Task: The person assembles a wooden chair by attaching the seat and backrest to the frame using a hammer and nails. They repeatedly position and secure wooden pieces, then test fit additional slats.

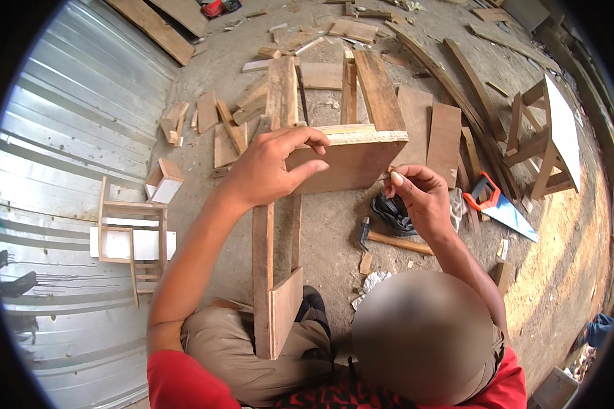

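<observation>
A small wooden furniture frame [262,266] stands between my legs, with a brown plywood panel [348,167] across its middle. My left hand [269,163] is at the panel's left upper edge, its thumb and curved fingers apart with nothing between them. Beside the panel's right corner, my right hand [421,198] is closed in a pinch; a tiny thing between thumb and finger is too small to name. Below that hand a hammer [396,241] lies on the floor, near a crumpled black bag [394,213].
An orange-handled handsaw [501,206] lies to the right, before a white-topped wooden stool [559,136]. Offcuts and long planks [474,88] litter the far floor. At left, small wooden frames [133,232] stand by a corrugated metal wall [68,170]. A rounded blurred shape [423,337] covers the lower middle.
</observation>
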Available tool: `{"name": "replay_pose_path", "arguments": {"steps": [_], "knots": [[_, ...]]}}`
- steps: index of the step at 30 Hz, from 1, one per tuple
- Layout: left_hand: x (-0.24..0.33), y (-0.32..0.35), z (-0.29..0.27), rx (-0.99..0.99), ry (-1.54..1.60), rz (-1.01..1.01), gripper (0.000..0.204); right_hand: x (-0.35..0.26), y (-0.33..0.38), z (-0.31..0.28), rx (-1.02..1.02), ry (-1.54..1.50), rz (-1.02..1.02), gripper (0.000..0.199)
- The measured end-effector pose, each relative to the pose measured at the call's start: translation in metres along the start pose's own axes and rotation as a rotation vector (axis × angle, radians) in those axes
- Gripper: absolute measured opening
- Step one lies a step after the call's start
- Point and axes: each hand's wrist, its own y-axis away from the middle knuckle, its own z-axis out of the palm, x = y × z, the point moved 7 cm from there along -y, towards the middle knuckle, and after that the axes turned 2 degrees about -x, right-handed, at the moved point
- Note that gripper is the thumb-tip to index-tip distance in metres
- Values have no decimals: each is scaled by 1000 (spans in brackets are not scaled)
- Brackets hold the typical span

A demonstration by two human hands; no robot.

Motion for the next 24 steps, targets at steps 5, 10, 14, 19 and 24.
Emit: {"name": "replay_pose_path", "arguments": {"steps": [5, 10, 14, 19, 24], "knots": [[-13, 3, -4, 138, 239, -12, 26, -7, -23, 78, 12, -297, 172, 14], [-18, 6, -9, 223, 350, 11, 23, 10, -32, 96, -24, -485, 229, 18], [-19, 8, -10, 248, 408, 134, 20, 16, -33, 104, -42, -533, 264, 21], [-23, 11, -9, 257, 470, 102, 12, 19, -25, 100, -92, -309, 178, 24], [-39, 19, -15, 475, 548, -48, 19, 57, 14, 24, -100, 760, 3, 21]]}}
